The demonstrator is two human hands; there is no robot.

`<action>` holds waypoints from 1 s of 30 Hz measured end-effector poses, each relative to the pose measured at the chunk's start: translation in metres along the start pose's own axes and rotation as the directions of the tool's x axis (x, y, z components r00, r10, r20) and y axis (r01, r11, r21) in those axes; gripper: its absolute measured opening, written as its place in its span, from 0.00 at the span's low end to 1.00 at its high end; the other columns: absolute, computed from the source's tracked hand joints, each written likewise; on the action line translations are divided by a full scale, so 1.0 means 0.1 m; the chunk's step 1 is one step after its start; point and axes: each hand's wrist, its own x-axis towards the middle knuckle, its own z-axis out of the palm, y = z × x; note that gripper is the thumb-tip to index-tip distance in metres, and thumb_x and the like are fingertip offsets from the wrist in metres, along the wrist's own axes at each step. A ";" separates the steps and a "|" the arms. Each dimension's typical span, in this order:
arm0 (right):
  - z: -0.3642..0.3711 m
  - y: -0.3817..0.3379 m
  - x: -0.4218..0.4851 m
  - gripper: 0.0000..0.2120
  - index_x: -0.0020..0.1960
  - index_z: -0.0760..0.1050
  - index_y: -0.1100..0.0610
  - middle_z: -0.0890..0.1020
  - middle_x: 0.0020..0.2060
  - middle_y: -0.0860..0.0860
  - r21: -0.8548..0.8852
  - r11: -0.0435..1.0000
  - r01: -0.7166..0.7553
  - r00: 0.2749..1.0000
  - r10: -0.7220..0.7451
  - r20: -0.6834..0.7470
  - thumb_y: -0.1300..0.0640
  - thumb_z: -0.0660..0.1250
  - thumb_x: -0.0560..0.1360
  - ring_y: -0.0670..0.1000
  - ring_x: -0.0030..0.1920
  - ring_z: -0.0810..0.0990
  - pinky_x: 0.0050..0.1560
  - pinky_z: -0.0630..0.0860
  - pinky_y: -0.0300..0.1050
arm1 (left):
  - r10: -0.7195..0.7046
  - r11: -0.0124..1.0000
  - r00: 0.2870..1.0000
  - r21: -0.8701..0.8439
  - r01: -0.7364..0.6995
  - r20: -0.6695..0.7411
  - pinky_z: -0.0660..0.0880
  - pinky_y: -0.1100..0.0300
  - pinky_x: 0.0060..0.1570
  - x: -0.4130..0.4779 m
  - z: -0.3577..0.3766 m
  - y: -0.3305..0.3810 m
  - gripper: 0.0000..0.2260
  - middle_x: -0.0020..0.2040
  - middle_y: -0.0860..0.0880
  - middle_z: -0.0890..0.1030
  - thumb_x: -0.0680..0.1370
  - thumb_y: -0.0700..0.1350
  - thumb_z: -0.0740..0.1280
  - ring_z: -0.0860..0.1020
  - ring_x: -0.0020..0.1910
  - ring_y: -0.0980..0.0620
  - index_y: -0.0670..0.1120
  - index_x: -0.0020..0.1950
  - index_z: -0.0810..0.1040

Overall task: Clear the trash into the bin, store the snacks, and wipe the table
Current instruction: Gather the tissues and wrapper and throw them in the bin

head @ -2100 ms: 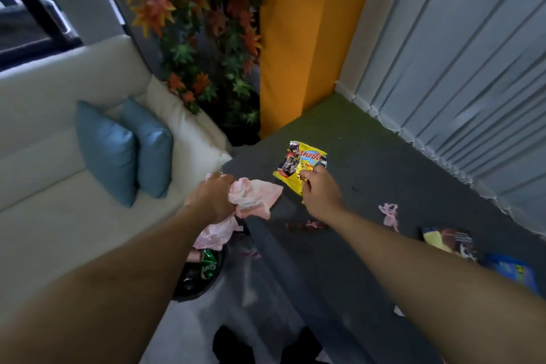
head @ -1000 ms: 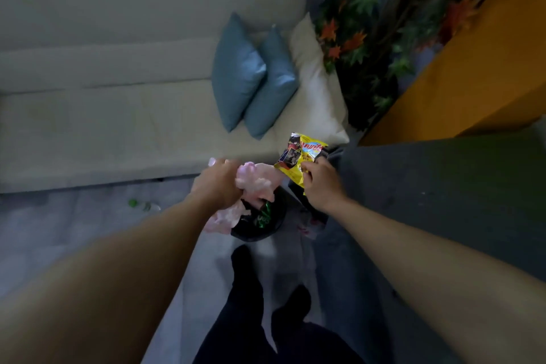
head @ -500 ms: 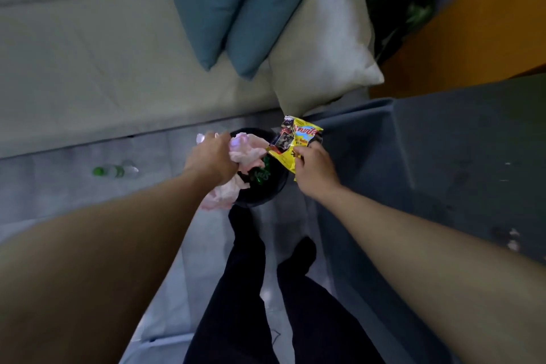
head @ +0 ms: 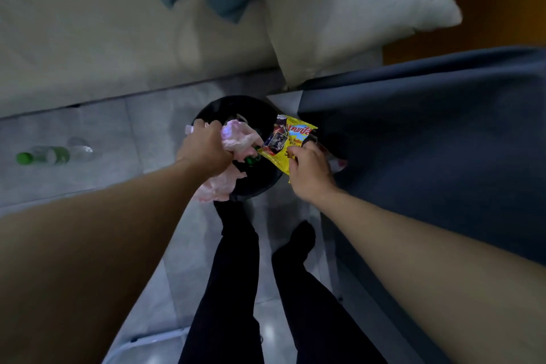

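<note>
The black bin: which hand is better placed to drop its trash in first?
Probably the left hand: its pink tissue wad hangs directly over the bin opening. The right hand holds the yellow snack packet nearer the rim.

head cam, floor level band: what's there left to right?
plastic bottle → left hand gripping pink cloth → yellow snack packet in right hand → blue-covered table
</note>
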 end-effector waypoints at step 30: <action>0.47 -0.30 0.37 0.25 0.77 0.64 0.52 0.57 0.79 0.54 0.034 0.999 -0.035 0.981 0.028 0.193 0.57 0.62 0.81 0.56 0.79 0.52 0.76 0.58 0.54 | 0.058 0.984 0.992 0.162 -0.076 0.115 0.63 0.43 0.73 0.13 0.11 -0.61 0.35 0.80 0.45 0.56 0.79 0.60 0.60 0.61 0.76 0.41 0.50 0.81 0.51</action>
